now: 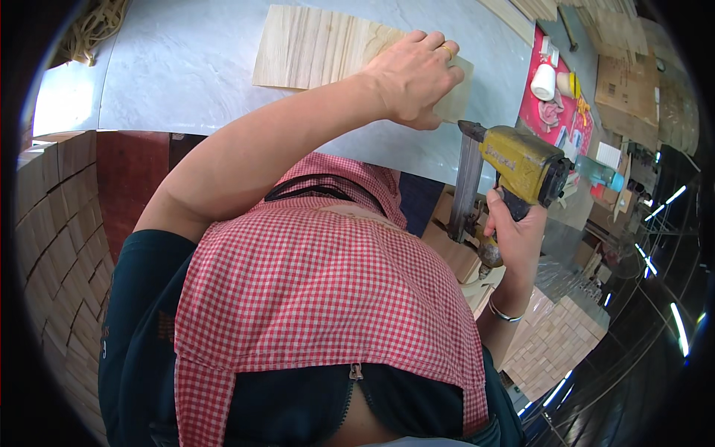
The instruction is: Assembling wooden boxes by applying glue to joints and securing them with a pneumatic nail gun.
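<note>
A pale wooden board (pixel 313 46) with streaked grain lies on the light marbled table. My left hand (pixel 417 78) grips its right end, fingers over the far edge and thumb at the near edge. A ring shows on one finger. In my right hand (pixel 518 231) is a yellow and black nail gun (pixel 523 164), my fingers wrapped round its handle. Its dark nose sits close to the board's near right corner, beside my left thumb; whether they touch I cannot tell. The gun's long magazine hangs down past the table's near edge.
Rubber bands (pixel 91 26) lie in a heap at the far left of the table (pixel 179 67). A red surface (pixel 532 112) at right bears a white bottle (pixel 543 82) and a yellow-rimmed container. Stacked wood blocks (pixel 59 246) stand left, more (pixel 555 346) at lower right. Cardboard boxes (pixel 627 89) stand far right.
</note>
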A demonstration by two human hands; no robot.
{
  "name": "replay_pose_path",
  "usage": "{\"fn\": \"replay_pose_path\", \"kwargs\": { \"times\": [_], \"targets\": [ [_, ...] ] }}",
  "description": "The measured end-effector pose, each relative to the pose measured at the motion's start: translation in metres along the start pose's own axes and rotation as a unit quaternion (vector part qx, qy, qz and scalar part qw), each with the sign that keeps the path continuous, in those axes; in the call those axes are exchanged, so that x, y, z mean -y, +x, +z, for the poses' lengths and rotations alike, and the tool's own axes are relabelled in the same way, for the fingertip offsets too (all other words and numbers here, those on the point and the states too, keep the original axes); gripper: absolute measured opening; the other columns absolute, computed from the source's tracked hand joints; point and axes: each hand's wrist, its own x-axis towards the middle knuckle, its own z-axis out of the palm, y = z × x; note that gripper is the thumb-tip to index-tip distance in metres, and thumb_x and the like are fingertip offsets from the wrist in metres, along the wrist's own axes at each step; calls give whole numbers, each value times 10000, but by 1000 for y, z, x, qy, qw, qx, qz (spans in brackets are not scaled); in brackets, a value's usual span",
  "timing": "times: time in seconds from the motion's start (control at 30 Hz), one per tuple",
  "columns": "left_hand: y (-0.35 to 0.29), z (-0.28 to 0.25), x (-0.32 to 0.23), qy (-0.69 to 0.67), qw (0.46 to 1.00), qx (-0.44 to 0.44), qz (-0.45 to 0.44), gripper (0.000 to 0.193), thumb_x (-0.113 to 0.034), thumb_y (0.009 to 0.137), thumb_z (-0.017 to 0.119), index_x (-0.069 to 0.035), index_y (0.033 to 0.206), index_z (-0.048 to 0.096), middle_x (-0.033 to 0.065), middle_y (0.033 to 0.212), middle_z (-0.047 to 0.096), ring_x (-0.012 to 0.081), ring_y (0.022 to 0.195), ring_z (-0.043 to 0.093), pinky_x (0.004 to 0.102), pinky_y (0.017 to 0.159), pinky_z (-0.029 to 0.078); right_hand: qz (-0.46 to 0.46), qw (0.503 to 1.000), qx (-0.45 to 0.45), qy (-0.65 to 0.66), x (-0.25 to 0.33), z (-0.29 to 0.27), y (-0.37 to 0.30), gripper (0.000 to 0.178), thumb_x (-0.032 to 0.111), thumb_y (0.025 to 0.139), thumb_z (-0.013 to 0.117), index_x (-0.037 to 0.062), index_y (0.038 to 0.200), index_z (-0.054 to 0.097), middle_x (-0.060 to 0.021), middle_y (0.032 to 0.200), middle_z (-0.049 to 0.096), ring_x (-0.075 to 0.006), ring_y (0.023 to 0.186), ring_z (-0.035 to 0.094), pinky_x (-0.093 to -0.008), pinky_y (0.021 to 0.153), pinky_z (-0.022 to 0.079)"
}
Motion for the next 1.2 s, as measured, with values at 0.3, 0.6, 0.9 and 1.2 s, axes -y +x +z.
{"fn": "replay_pose_path", "kwargs": {
  "times": [0.3, 0.6, 0.9, 1.2],
  "targets": [
    [-1, 1, 0, -3, 1000, -15, 4, 466, -405, 696, 780, -69, 1011, 714, 155, 1270, 602, 286, 1089, 543, 390, 995, 429, -11, 1000, -5, -14, 8, 2, 25, 127, 59, 933, 655, -30, 1024, 644, -20, 599, 555, -93, 455, 473, -220, 447, 414],
    [-1, 0, 1, -19, 1000, -4, 2, 449, -377, 681, 772, -76, 1009, 717, 156, 1268, 598, 283, 1100, 538, 385, 997, 423, -1, 1000, 0, -6, 11, 2, 33, 144, 73, 914, 703, -52, 970, 658, -30, 614, 587, -92, 443, 500, -217, 424, 408],
    [0, -1, 1, -19, 1000, 8, 1, 451, -371, 684, 771, -74, 1019, 713, 154, 1281, 590, 284, 1111, 531, 384, 1005, 418, 11, 1000, -21, 21, 18, 21, 21, 148, 103, 934, 698, -31, 968, 646, -24, 594, 571, -94, 444, 490, -215, 439, 405],
    [-1, -3, 2, -16, 1000, 12, 0, 453, -370, 693, 774, -75, 1031, 710, 154, 1299, 583, 286, 1133, 528, 389, 1017, 416, 28, 999, -25, -4, 27, 22, 21, 153, 119, 933, 707, -22, 936, 647, -21, 580, 562, -96, 442, 493, -218, 441, 403]
  ]
}}
